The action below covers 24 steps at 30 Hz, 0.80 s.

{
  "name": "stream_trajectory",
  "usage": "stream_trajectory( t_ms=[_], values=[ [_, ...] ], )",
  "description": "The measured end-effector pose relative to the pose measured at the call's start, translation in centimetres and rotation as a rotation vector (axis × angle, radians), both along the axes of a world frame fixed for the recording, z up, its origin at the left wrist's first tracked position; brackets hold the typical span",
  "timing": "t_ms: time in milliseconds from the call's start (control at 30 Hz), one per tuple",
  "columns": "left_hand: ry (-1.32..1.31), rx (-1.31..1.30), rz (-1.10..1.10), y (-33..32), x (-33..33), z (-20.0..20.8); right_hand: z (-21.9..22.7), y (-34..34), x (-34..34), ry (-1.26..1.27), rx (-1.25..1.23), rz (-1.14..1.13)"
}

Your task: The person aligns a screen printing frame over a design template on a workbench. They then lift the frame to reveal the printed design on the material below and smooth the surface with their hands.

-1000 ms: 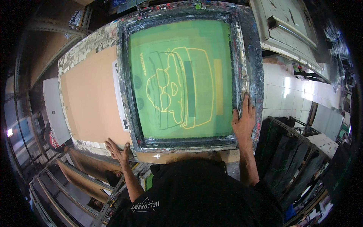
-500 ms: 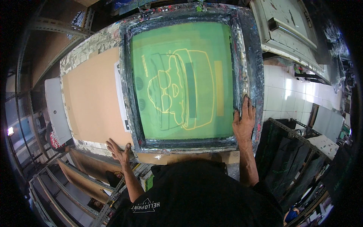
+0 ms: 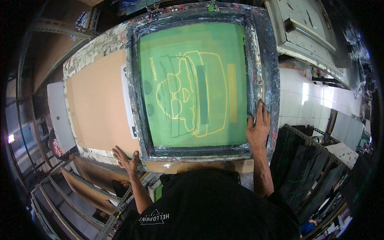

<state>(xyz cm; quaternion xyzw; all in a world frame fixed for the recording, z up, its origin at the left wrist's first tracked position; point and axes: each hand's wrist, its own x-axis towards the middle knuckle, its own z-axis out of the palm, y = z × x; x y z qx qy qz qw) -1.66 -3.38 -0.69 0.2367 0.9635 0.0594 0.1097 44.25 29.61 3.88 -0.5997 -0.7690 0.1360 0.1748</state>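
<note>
A screen printing frame (image 3: 253, 52) with a dark, ink-stained border lies in front of me. Its green mesh (image 3: 224, 88) carries a yellow line drawing of a face in a cap, turned sideways. My right hand (image 3: 259, 127) lies on the frame's right edge, fingers stretched forward. My left hand (image 3: 126, 160) rests with spread fingers at the near edge of a brown board (image 3: 98, 100), just left of the frame's lower left corner. A white sheet (image 3: 129, 102) with black print sticks out from beneath the frame's left side. Neither hand holds anything.
The worktable's paint-splattered edge (image 3: 86, 52) shows around the board. At the upper right stands a worn white cabinet (image 3: 302, 24) with a metal handle. Metal racks (image 3: 316, 148) with dark panels are at the right, wooden shelves (image 3: 94, 176) at the lower left.
</note>
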Motion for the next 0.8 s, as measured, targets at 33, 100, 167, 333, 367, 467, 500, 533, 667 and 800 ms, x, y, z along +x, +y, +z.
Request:
stream_trajectory(
  t_ms=[33, 100, 167, 333, 367, 467, 500, 533, 667, 800],
  values=[
    [0.0, 0.001, 0.002, -0.1, 0.1, 0.1, -0.2, -0.1, -0.2, -0.008, 0.01, 0.006],
    [-0.001, 0.014, 0.0, 0.1, 0.0, 0.0, -0.3, -0.1, -0.2, -0.032, 0.018, -0.005],
    [-0.006, 0.015, -0.004, 0.2, -0.1, -0.2, -0.3, -0.1, -0.1, -0.054, 0.009, -0.027],
    [0.0, 0.013, -0.017, 0.0, -0.3, -0.3, 0.2, 0.6, -0.5, -0.06, -0.009, -0.008],
    [0.011, 0.025, -0.021, -0.4, -0.4, -0.5, 0.1, 0.5, -0.4, -0.068, -0.014, -0.005],
    [0.02, 0.039, -0.018, -0.8, -0.6, -1.0, -0.1, 0.6, -0.5, -0.051, -0.026, -0.015],
    [0.01, 0.029, -0.005, -0.6, -0.6, -0.9, -0.1, 0.7, -0.4, -0.043, -0.031, -0.015],
    [0.0, 0.019, 0.008, -0.4, -0.4, -0.9, -0.3, 0.5, -0.2, -0.043, -0.032, -0.016],
    [-0.026, 0.058, -0.003, -0.1, -0.3, -0.5, -0.4, 0.5, 0.0, -0.003, -0.031, -0.005],
    [-0.023, 0.035, 0.005, -0.1, -0.2, -0.4, 0.9, 0.4, -0.5, -0.027, -0.09, -0.033]
  ],
)
